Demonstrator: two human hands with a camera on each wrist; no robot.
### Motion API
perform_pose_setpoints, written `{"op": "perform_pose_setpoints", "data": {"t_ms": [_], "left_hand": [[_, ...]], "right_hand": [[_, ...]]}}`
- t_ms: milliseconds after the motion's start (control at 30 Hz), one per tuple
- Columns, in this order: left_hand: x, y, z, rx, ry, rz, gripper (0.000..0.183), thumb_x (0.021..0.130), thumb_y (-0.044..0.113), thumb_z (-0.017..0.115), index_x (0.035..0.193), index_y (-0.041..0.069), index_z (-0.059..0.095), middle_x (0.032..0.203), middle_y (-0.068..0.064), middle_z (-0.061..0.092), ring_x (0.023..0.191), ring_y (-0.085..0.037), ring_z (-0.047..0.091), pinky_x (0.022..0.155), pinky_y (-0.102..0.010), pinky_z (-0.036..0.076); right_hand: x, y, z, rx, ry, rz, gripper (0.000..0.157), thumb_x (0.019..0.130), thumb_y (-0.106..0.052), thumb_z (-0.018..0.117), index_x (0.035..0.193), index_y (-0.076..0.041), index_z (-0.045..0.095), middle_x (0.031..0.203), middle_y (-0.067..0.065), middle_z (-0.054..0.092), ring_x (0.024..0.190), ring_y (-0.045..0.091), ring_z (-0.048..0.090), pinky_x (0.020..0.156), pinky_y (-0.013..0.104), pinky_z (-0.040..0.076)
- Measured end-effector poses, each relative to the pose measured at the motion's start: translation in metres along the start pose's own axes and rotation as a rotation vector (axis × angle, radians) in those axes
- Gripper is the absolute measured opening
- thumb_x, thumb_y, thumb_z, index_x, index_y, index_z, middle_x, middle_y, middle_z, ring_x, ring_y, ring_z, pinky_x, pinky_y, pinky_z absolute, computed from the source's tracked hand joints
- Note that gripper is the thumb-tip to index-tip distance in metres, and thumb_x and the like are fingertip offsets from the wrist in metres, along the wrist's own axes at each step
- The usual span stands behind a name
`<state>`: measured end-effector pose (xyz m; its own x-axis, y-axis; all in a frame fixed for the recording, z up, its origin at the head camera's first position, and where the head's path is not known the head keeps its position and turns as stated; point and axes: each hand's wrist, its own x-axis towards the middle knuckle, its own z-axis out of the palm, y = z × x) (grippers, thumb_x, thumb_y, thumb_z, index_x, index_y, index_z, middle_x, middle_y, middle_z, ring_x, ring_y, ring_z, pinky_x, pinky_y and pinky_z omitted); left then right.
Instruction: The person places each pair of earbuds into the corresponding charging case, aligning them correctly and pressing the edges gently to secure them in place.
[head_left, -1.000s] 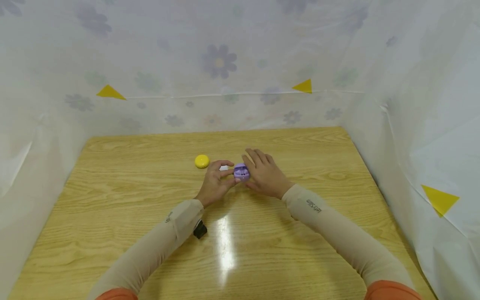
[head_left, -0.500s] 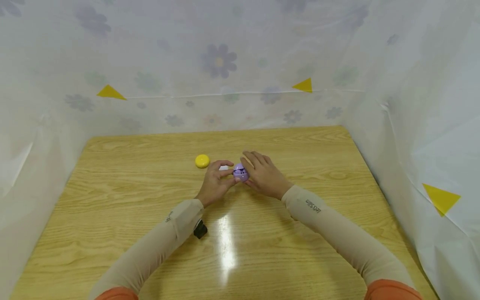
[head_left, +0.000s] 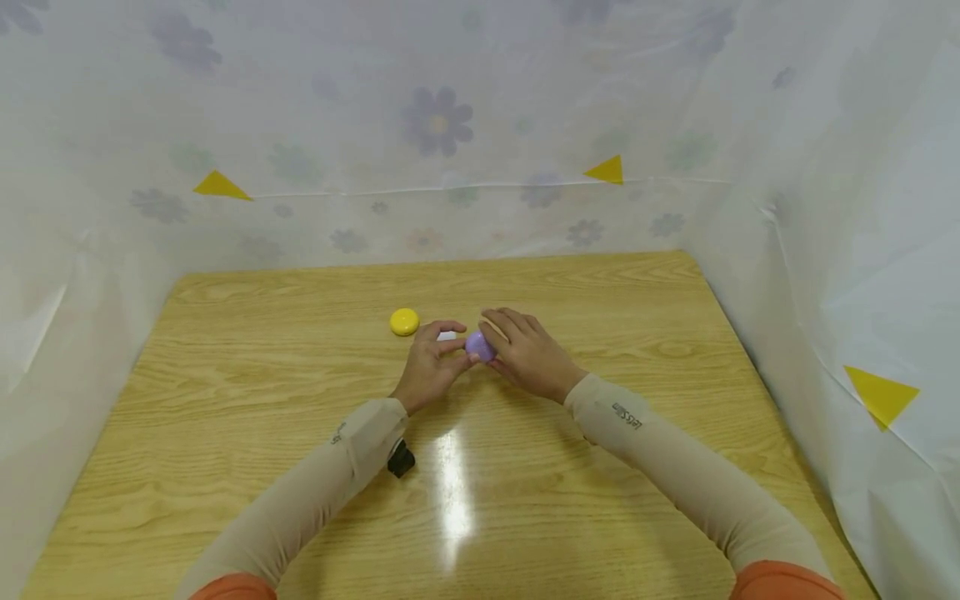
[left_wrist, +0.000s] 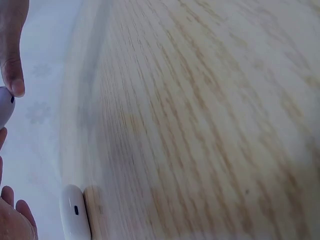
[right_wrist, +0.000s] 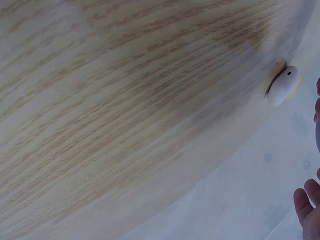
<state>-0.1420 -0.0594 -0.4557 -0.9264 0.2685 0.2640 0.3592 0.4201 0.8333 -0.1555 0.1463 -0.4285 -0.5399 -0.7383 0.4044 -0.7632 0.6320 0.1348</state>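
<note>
A small rounded purple earbud case (head_left: 478, 346), its lid down, is held between both hands above the table. The left hand (head_left: 429, 368) pinches its left side with thumb and a finger. From the right, the right hand (head_left: 534, 357) grips it, fingers over the top and thumb below. In the left wrist view, part of the purple case (left_wrist: 5, 107) shows at the left edge beside a thumb or finger. A white earbud case (head_left: 447, 336) lies on the table behind the left fingers, partly covered by them. The white case (right_wrist: 283, 86) also shows in the right wrist view.
A round yellow case (head_left: 404, 322) lies on the wooden table (head_left: 262, 367) left of the hands. The black wrist camera (head_left: 401, 459) sits under the left forearm. Pale flowered sheeting (head_left: 495, 225) encloses the back and sides of the table.
The purple case's lid has gone from raised, with its inside showing, to down. The right hand's fingers have moved slightly down and left with it; the left hand stays put.
</note>
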Motion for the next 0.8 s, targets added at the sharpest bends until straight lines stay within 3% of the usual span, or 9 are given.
{"op": "perform_pose_setpoints", "data": {"t_ms": [233,500,800], "left_hand": [[0.0002,0.003,0.0004,-0.028,0.001,-0.012,0.029,0.083,0.015,0.074,0.105,-0.002,0.071,0.123,-0.016,0.058,0.123,-0.034,0.044,0.107,-0.054,0.03],[0.0031,0.0059,0.001,-0.033,0.001,-0.026,0.028,0.084,0.017,0.073,0.105,-0.002,0.072,0.124,-0.015,0.058,0.124,-0.032,0.043,0.107,-0.055,0.031],[0.0014,0.0057,0.0023,-0.005,-0.003,-0.007,0.028,0.084,0.018,0.074,0.105,-0.001,0.072,0.12,-0.016,0.06,0.117,-0.034,0.049,0.099,-0.049,0.039]], "right_hand": [[-0.003,-0.0005,0.0027,0.013,0.055,0.007,0.057,0.081,-0.028,0.076,0.127,-0.003,0.053,0.132,0.016,0.055,0.12,0.032,0.056,0.095,0.044,0.051],[-0.0058,-0.0013,0.0067,0.042,0.181,-0.004,0.054,0.077,-0.022,0.08,0.121,-0.004,0.054,0.128,0.018,0.057,0.116,0.034,0.058,0.092,0.044,0.052],[-0.007,0.0029,0.0046,0.131,0.116,0.021,0.05,0.08,-0.021,0.077,0.121,-0.004,0.055,0.13,0.019,0.054,0.119,0.034,0.055,0.094,0.047,0.051]]}}
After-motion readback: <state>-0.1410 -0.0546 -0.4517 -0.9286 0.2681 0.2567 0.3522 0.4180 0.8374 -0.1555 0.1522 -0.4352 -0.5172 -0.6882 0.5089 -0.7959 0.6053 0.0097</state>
